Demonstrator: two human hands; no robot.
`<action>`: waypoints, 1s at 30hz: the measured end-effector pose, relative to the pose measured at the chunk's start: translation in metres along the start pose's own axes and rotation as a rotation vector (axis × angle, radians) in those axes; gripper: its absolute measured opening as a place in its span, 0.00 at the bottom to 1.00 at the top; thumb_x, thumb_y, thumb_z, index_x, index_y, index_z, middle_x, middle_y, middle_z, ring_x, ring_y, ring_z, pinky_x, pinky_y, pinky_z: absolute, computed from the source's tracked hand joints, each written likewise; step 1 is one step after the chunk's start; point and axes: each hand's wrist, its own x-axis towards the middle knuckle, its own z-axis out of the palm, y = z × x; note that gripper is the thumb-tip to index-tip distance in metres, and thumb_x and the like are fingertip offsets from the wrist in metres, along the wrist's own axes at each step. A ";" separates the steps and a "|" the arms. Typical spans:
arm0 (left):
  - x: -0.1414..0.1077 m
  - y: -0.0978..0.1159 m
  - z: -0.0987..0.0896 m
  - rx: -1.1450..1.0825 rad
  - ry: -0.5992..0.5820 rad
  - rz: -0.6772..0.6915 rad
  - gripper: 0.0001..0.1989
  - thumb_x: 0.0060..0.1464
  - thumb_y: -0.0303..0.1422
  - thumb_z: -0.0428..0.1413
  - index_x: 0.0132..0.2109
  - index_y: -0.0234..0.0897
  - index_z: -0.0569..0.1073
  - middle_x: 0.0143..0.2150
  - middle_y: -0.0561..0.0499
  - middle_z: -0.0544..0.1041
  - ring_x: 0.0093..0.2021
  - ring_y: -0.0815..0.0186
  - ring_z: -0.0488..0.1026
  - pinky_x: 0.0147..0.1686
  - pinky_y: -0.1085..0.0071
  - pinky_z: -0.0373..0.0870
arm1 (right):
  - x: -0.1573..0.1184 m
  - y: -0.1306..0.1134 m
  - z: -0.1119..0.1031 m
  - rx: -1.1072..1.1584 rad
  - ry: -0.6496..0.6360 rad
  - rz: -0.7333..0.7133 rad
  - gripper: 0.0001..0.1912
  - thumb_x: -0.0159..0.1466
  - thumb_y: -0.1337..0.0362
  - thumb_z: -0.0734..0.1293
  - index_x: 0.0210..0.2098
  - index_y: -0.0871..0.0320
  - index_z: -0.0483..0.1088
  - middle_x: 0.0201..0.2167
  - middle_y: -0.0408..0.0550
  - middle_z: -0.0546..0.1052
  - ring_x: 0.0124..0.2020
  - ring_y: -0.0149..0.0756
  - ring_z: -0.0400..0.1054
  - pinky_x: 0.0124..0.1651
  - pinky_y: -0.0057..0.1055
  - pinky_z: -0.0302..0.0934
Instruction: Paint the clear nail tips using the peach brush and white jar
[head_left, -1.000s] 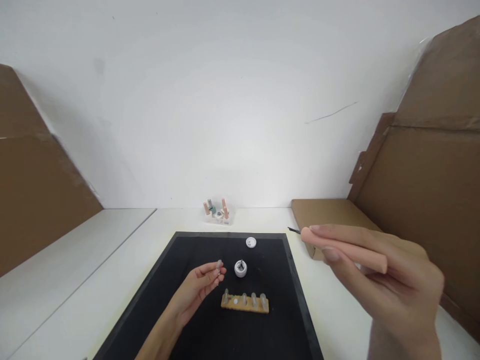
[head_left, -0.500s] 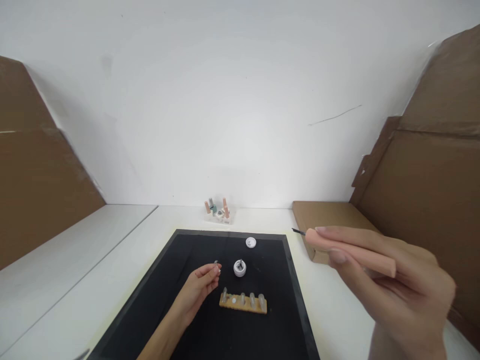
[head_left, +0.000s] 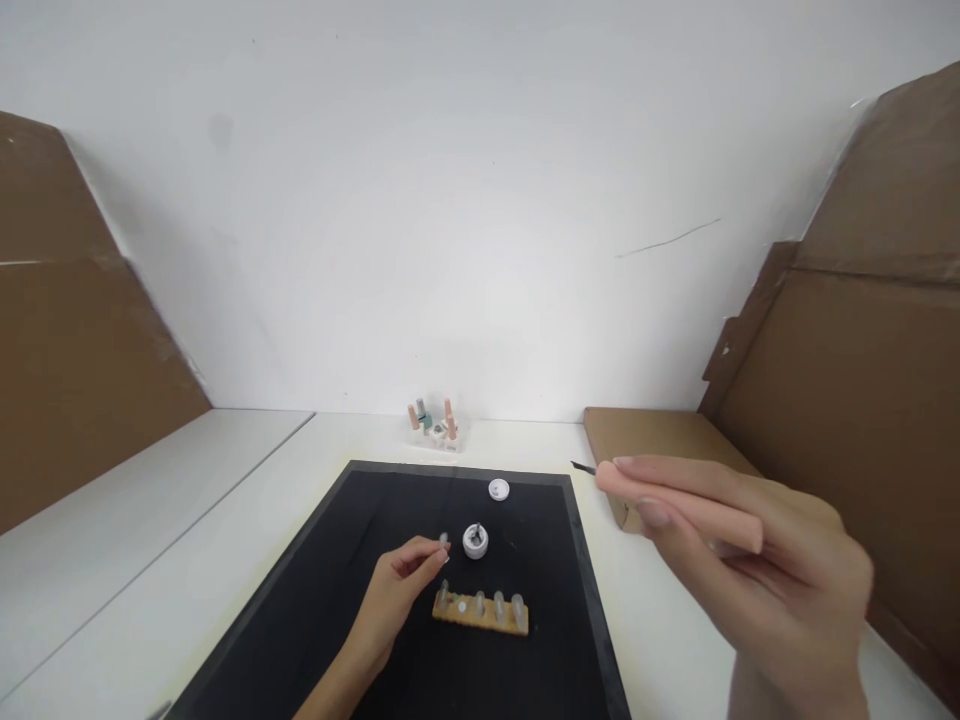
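Note:
My right hand (head_left: 772, 560) is closed around a nail polish brush (head_left: 679, 507) with a thick pink cap-handle. Its dark bristles point left, above the table beyond the mat's right edge. Between thumb and forefinger, my left hand (head_left: 390, 595) pinches a small clear false nail (head_left: 444, 540), held up over the black mat. Just right of it stands a small white jar (head_left: 475, 548) with something dark and silvery inside. Below lies a wooden nail display stand (head_left: 484, 626) bearing several translucent false nails; a white dot shows in one gap.
A round white lid (head_left: 499, 489) lies near the far edge of the black mat (head_left: 540, 560). Behind it, a clear tray (head_left: 415, 440) holds several polish bottles against the wall. A cardboard box (head_left: 637, 425) sits at the right, with cardboard panels on both sides.
My left hand has turned and shifted slightly right, so the false nail now shows upright above the fingertips. My right hand has moved left with the brush.

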 end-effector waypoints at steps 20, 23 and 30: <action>-0.010 -0.025 0.014 0.422 0.004 0.297 0.06 0.51 0.34 0.62 0.29 0.41 0.82 0.32 0.44 0.81 0.37 0.55 0.76 0.40 0.65 0.69 | 0.002 0.001 -0.001 0.018 -0.036 -0.010 0.11 0.59 0.74 0.69 0.39 0.53 0.76 0.30 0.42 0.83 0.22 0.31 0.75 0.23 0.25 0.70; -0.010 -0.028 0.015 0.446 0.000 0.317 0.04 0.50 0.32 0.62 0.29 0.42 0.83 0.34 0.43 0.82 0.38 0.54 0.76 0.41 0.64 0.70 | 0.002 0.001 -0.001 0.010 -0.037 0.006 0.11 0.59 0.73 0.69 0.39 0.53 0.77 0.29 0.41 0.83 0.21 0.31 0.74 0.22 0.25 0.69; -0.014 -0.033 0.017 0.495 0.011 0.333 0.05 0.48 0.30 0.62 0.28 0.43 0.83 0.36 0.43 0.81 0.42 0.52 0.74 0.44 0.60 0.69 | 0.000 0.003 -0.002 -0.001 -0.042 0.015 0.11 0.59 0.73 0.69 0.39 0.54 0.76 0.30 0.40 0.83 0.23 0.29 0.75 0.25 0.23 0.69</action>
